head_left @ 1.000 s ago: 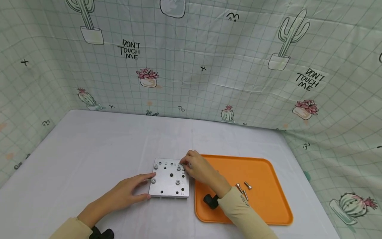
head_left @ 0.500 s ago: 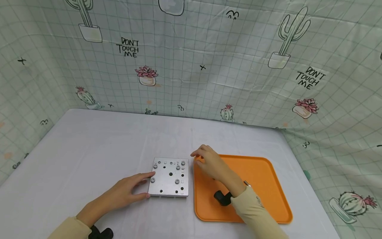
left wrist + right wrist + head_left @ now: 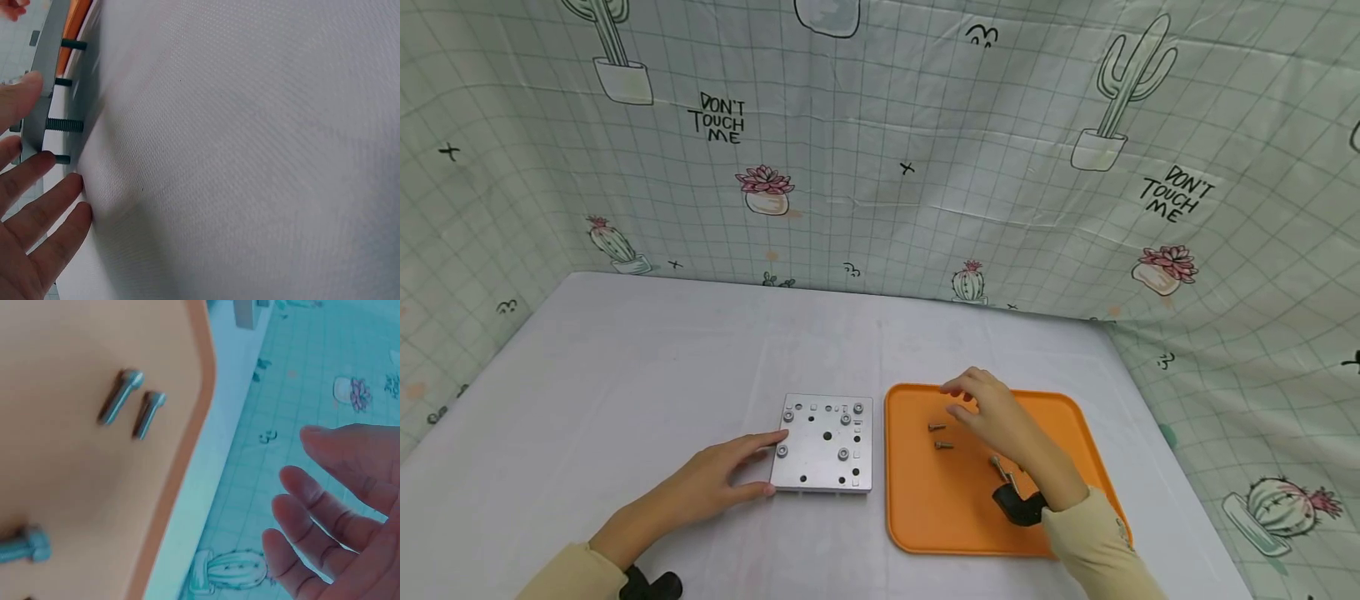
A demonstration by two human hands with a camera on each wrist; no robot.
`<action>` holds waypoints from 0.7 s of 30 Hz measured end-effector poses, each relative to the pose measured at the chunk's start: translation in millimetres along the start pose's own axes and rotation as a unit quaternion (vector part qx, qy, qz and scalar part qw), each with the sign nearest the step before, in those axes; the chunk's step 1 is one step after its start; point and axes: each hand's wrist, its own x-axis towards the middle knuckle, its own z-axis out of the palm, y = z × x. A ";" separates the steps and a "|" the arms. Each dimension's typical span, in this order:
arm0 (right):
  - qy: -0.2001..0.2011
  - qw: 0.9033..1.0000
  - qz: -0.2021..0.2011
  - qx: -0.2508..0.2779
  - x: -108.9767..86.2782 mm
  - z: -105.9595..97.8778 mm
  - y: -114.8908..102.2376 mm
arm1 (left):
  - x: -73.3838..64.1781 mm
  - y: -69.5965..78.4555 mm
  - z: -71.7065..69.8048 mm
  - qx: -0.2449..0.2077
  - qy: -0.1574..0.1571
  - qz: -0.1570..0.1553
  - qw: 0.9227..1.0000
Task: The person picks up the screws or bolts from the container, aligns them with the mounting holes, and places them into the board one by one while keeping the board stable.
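A silver metal plate (image 3: 812,460) with drilled holes lies on the table, and several socket-head screws (image 3: 843,454) stand in it. Threaded screw ends (image 3: 65,124) stick out beneath the plate in the left wrist view. My left hand (image 3: 711,483) touches the plate's left side with thumb and forefinger, its fingers fairly straight. Above the orange tray (image 3: 940,517), my right hand (image 3: 1000,421) hovers with loosely bent fingers and nothing between them. Two small screws (image 3: 943,445) lie on the tray left of that hand; larger bolts (image 3: 997,467) lie below it, partly hidden by the wrist.
White cloth covers the table (image 3: 700,350). A cactus-print curtain (image 3: 865,217) hangs behind it and at the sides. The tray's raised rim stands close to the plate's right side. Black wrist mounts (image 3: 1018,505) sit on both wrists.
My right hand has left the plate's upper right corner, where a screw head now shows, and moved right over the tray. My left hand stays at the plate.
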 end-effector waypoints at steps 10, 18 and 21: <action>-0.057 0.996 0.074 -0.010 -28.5 -10.4 22.9 | 0.2 2.6 -2.7 0.007 -0.001 0.003 1.000; -0.092 0.988 0.128 0.005 -39.5 -5.8 37.2 | 0.0 3.6 -3.4 0.007 0.003 -0.001 1.000; -0.098 0.985 0.145 0.005 -41.3 -2.8 40.0 | 0.2 3.5 -2.9 0.011 0.003 0.001 1.000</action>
